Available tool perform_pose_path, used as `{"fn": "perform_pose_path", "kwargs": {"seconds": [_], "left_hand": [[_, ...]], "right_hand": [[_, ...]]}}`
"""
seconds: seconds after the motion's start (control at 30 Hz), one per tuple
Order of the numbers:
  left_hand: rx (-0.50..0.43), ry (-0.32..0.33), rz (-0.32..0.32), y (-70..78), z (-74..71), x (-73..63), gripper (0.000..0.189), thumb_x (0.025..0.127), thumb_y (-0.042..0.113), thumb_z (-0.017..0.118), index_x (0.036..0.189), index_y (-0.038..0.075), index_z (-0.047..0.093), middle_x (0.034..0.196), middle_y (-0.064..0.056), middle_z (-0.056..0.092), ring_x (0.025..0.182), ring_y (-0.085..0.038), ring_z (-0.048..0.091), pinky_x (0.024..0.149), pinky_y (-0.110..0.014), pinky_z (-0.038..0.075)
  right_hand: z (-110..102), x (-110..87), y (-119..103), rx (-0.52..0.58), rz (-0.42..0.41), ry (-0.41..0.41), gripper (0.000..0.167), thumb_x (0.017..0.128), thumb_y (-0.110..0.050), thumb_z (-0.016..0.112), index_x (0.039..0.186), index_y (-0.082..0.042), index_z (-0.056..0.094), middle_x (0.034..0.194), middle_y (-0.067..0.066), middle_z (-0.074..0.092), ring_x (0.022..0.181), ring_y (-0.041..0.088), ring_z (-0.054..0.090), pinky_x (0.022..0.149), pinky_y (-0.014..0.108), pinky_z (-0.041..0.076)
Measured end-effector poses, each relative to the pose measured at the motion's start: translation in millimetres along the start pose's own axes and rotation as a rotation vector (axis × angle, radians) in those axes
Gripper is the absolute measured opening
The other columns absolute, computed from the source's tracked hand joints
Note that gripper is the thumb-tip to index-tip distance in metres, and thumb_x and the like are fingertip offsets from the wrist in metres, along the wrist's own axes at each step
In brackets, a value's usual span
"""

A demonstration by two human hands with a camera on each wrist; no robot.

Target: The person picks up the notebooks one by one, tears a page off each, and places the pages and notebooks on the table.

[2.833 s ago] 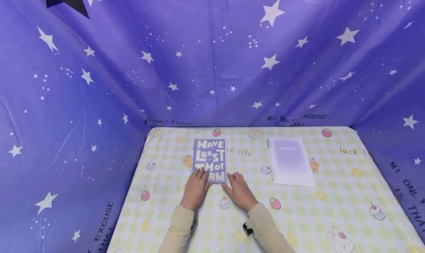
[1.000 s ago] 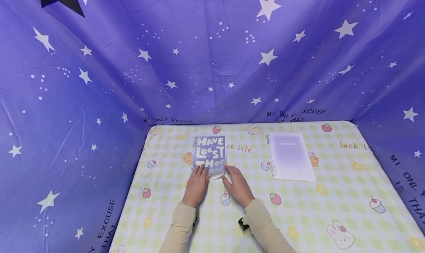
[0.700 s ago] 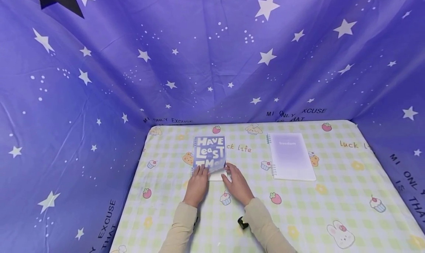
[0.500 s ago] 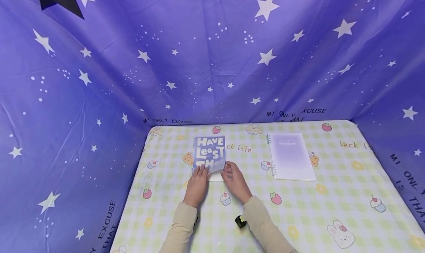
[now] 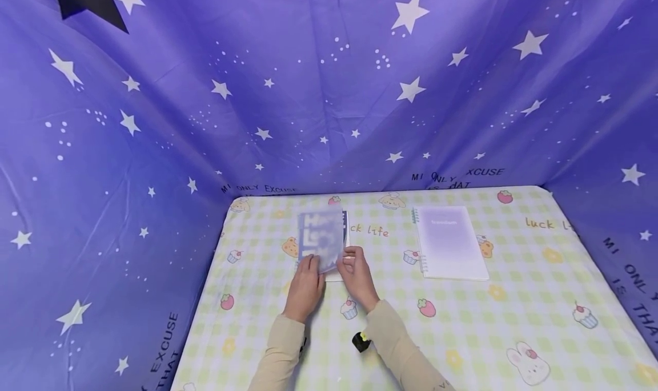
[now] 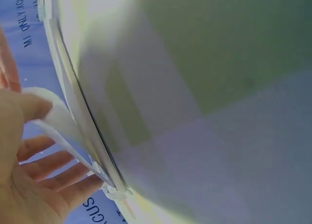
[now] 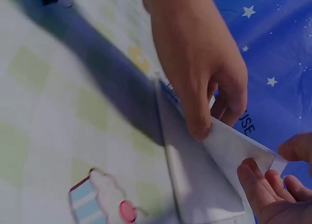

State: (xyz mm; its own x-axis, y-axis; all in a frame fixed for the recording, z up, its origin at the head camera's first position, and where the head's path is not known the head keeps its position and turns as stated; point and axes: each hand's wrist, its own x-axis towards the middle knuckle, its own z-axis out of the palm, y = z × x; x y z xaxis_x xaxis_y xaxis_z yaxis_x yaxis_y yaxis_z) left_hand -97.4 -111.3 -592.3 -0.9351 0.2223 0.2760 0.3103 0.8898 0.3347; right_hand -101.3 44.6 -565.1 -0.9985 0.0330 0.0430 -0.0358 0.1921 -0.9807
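The spiral notebook [image 5: 313,231] with large pale lettering on blue lies at the table's centre-left. Its translucent front cover is bent up along the right side, baring a strip of dark-blue and white page [image 5: 334,276]. My left hand [image 5: 303,288] is at the lower left of the notebook, fingers over the cover. In the left wrist view the left thumb reaches behind the lifted sheet, opposite the fingers [image 6: 73,177]. My right hand [image 5: 357,274] pinches the cover's lower right corner; the right wrist view shows the right fingers [image 7: 261,185] at that corner.
A second spiral notebook [image 5: 449,242], pale purple and white, lies flat to the right, rings on its left. A green checked cloth [image 5: 390,357] covers the table. Purple star-printed curtains [image 5: 329,94] hang behind and at both sides.
My right hand has moved from the table beside the notebook onto its lower right corner, then slightly left, lifting the cover. The left hand has stayed nearly in place. The second notebook has not moved.
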Motion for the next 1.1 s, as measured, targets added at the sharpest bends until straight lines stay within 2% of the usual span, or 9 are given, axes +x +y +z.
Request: {"fn": "perform_pose_path", "kwargs": {"seconds": [0.1,0.23,0.4,0.47,0.6,0.83,0.97,1.03,1.1], "left_hand": [[-0.008,0.026,-0.021,1.6,-0.1,2.0,0.035,0.094,0.01,0.062,0.127,-0.001,0.058,0.125,-0.021,0.059,0.118,-0.035,0.058,0.097,-0.043,0.053],[-0.029,0.026,-0.05,2.1,-0.6,1.0,0.034,0.097,0.011,0.057,0.129,0.0,0.058,0.126,-0.02,0.059,0.119,-0.034,0.058,0.096,-0.043,0.055],[-0.044,0.007,-0.064,0.8,-0.8,-3.0,0.034,0.098,0.012,0.056,0.13,0.0,0.057,0.128,-0.02,0.059,0.121,-0.034,0.057,0.097,-0.044,0.054],[-0.045,0.01,-0.058,-0.4,-1.5,-3.4,0.036,0.097,0.012,0.057,0.131,0.0,0.056,0.128,-0.02,0.059,0.121,-0.034,0.057,0.098,-0.044,0.053],[-0.042,0.032,-0.038,-3.5,-6.3,-2.3,0.039,0.093,0.01,0.061,0.131,0.001,0.054,0.125,-0.019,0.06,0.117,-0.033,0.059,0.095,-0.044,0.054],[-0.044,0.031,-0.046,-6.1,-18.9,-2.1,0.046,0.087,0.008,0.067,0.131,0.003,0.054,0.121,-0.014,0.061,0.109,-0.03,0.062,0.081,-0.042,0.058],[-0.064,0.046,-0.047,-7.6,-25.0,0.5,0.049,0.085,0.005,0.069,0.131,0.002,0.054,0.12,-0.015,0.062,0.104,-0.031,0.064,0.078,-0.043,0.059],[-0.076,0.046,-0.049,-9.1,-27.5,1.2,0.05,0.084,0.004,0.07,0.131,0.002,0.054,0.119,-0.016,0.063,0.102,-0.031,0.065,0.078,-0.043,0.059],[-0.089,0.043,-0.051,-10.9,-29.8,1.1,0.051,0.083,0.004,0.071,0.131,0.002,0.054,0.118,-0.016,0.063,0.101,-0.031,0.065,0.079,-0.042,0.059]], "right_hand": [[1,2.0,-4,0.02,0.025,0.013,0.036,0.094,-0.004,0.06,0.124,0.005,0.043,0.12,0.025,0.059,0.106,0.04,0.065,0.096,0.049,0.053],[2,4.4,-6,0.032,0.088,0.013,0.045,0.093,-0.008,0.062,0.13,0.005,0.041,0.126,0.024,0.058,0.108,0.04,0.065,0.095,0.049,0.053],[4,5.2,-6,0.051,0.166,-0.074,0.055,0.094,-0.011,0.06,0.143,0.004,0.04,0.138,0.026,0.053,0.118,0.038,0.062,0.101,0.047,0.05],[5,6.3,-7,0.072,0.147,-0.112,0.057,0.094,-0.007,0.057,0.146,0.005,0.038,0.142,0.028,0.05,0.122,0.04,0.059,0.104,0.049,0.048],[9,7.9,-15,0.133,0.115,-0.136,0.058,0.091,0.002,0.053,0.147,0.006,0.036,0.142,0.031,0.047,0.126,0.044,0.054,0.105,0.051,0.047],[9,1.0,-48,0.256,0.103,-0.187,0.058,0.088,0.011,0.05,0.143,0.013,0.034,0.138,0.035,0.045,0.126,0.049,0.051,0.103,0.047,0.05],[20,8.6,-32,0.302,0.043,-0.201,0.06,0.086,0.01,0.051,0.144,0.011,0.034,0.139,0.033,0.045,0.129,0.047,0.048,0.106,0.045,0.048],[25,13.1,-23,0.314,0.037,-0.224,0.062,0.087,0.008,0.052,0.146,0.009,0.034,0.142,0.032,0.043,0.131,0.046,0.047,0.108,0.045,0.046],[25,14.8,-24,0.324,0.047,-0.266,0.063,0.088,0.007,0.051,0.148,0.009,0.032,0.147,0.033,0.04,0.135,0.047,0.044,0.112,0.049,0.041]]}}
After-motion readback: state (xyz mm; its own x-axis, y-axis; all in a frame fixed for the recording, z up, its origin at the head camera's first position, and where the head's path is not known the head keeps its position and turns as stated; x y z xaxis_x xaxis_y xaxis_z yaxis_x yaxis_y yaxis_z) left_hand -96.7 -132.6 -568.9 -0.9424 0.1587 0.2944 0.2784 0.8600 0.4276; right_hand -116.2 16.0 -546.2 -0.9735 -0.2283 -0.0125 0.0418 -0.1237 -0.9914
